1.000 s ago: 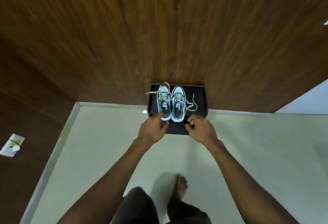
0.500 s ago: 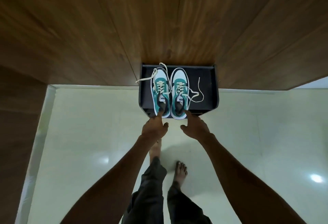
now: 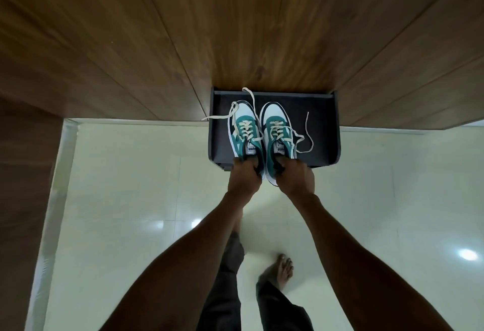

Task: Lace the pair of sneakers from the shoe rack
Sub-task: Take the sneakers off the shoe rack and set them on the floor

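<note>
Left hand point(image 3: 245, 174) grips left sneaker point(image 3: 245, 131) heel, right hand point(image 3: 296, 174) apparently grips right sneaker point(image 3: 277, 131), both on black rack point(image 3: 324, 134).

The person has bare forearms point(image 3: 348, 260), dark grey trousers point(image 3: 277, 309) and a bare foot point(image 3: 281, 269).

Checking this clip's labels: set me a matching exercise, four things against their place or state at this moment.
Things:
1. left hand
2. right hand
3. loose lace end
4. shoe rack

Places or states:
A. lying on the rack's dark top, right of the sneakers
B. gripping the heel of the left sneaker
C. standing against the wooden wall
D. gripping the heel of the right sneaker

Pairs: 1-B, 2-D, 3-A, 4-C
</note>
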